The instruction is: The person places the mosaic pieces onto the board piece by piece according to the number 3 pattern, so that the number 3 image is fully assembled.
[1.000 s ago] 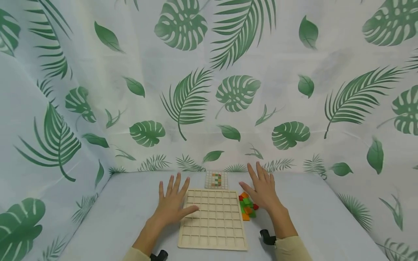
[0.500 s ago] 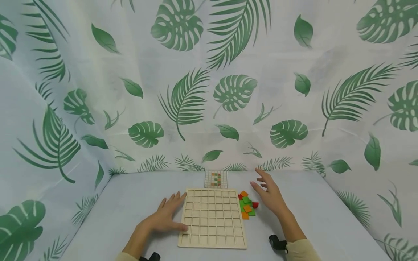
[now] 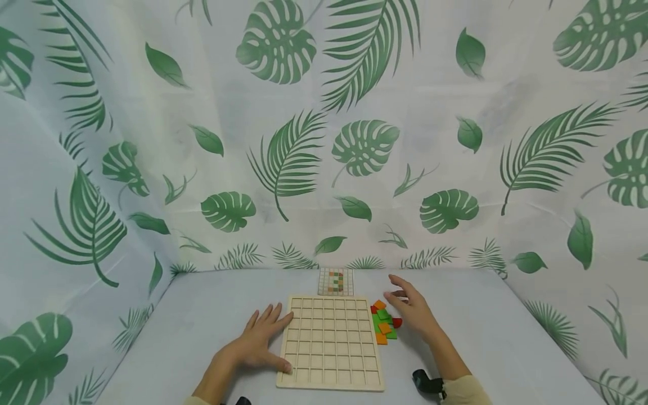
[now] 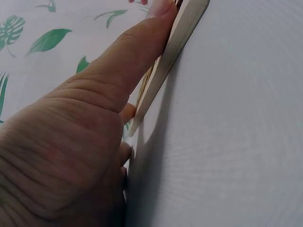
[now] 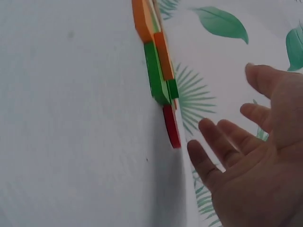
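A pale wooden board (image 3: 330, 342) with a grid of shallow square cells lies flat on the table. My left hand (image 3: 257, 340) rests at its left side, thumb on the board's edge and fingers spread beside it. In the left wrist view the thumb (image 4: 128, 61) lies along the rim of the board (image 4: 163, 71). Off the board's right side sits a small heap of orange, green and red tiles (image 3: 383, 328). My right hand (image 3: 416, 311) hovers just right of the heap, fingers loosely bent and holding nothing. The right wrist view shows its fingers (image 5: 218, 142) apart from the red tile (image 5: 171, 126).
Behind the board lies a small card (image 3: 336, 281) printed with a grid and coloured squares. White fabric (image 3: 304, 169) with green leaves hangs around the table (image 3: 202, 309). A black wrist camera (image 3: 426, 382) sits below the right hand.
My left hand has moved back and down from over the board onto its left edge. The right hand has drawn its spread fingers together and come lower beside the tiles.
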A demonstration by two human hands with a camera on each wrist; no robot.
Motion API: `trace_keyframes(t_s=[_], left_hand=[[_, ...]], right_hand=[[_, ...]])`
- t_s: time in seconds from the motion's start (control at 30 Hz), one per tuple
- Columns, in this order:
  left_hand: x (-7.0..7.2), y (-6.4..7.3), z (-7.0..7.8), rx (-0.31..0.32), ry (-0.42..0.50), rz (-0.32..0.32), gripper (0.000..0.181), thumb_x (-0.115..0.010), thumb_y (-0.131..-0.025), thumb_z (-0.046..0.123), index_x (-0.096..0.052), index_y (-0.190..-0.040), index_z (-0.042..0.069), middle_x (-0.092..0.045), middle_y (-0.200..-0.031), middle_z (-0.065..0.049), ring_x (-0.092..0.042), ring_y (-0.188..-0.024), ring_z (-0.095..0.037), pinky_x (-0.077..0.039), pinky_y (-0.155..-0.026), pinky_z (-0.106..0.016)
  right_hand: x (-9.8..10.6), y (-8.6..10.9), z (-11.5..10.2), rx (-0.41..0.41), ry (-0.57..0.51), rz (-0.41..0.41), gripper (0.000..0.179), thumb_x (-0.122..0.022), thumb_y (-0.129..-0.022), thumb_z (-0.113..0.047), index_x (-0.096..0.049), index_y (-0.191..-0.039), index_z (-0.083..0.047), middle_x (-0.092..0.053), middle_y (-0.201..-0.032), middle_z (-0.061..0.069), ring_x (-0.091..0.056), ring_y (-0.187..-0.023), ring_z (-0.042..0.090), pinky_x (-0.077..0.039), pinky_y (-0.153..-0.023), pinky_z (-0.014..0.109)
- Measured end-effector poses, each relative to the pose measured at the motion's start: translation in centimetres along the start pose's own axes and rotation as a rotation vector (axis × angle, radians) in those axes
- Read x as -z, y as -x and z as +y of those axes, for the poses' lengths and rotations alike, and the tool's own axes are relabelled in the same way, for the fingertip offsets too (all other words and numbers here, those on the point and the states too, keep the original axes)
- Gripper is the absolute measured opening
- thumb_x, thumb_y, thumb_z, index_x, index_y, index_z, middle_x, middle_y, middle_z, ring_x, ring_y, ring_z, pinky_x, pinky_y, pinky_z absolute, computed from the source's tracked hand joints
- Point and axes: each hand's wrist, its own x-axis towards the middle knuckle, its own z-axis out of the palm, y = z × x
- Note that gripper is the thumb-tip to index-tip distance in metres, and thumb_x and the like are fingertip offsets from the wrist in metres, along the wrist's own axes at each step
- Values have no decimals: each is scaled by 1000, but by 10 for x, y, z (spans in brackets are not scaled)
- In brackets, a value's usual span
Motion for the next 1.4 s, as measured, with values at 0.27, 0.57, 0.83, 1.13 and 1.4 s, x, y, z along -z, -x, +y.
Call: trace_keyframes(t_s=[0.27,0.57,0.83,1.13,1.4], left_hand=[[0,0,3,16,-5,0,127,-81,-64,80,-32,-165,21,-11,-174,-20,-3,-162,-43,4,-127,-69],[0,0,5,46,-19,-3,127,-80,-63,82,-33,-165,22,-12,-174,-19,-4,-162,-42,3,-128,-69],[1,2,7,26,3,-2,127,-80,-64,82,-33,-164,21,-11,-174,-20,-3,-162,-43,4,-127,-69],[1,3,7,14,2,-1,124,-82,-66,78,-33,-165,20,-12,-174,-20,-3,-162,-44,3,-127,-70],[0,2,4,5,-17,3,124,-80,-66,80,-33,-165,21,-12,-174,-20,-4,-162,-43,2,-127,-69]], right_hand=[[-6,-2,20,15,-19,-2,57,-65,-104,-30,-49,-152,-5,-53,-153,22,-61,-130,38,-50,-112,57],[-11,-1,18,-34,47,50,48,-66,-104,-31,-60,-142,-3,-64,-138,19,-64,-117,34,-55,-104,51],[-21,-6,12,-86,93,82,46,-73,-97,-39,-71,-124,-2,-67,-123,15,-63,-105,26,-56,-95,44],[-29,-17,12,-125,117,123,40,-80,-92,-37,-74,-110,-2,-68,-114,17,-63,-97,27,-55,-81,39],[-30,-15,10,-54,187,134,24,-86,-85,-24,-76,-93,-4,-66,-119,20,-58,-98,30,-51,-84,44]])
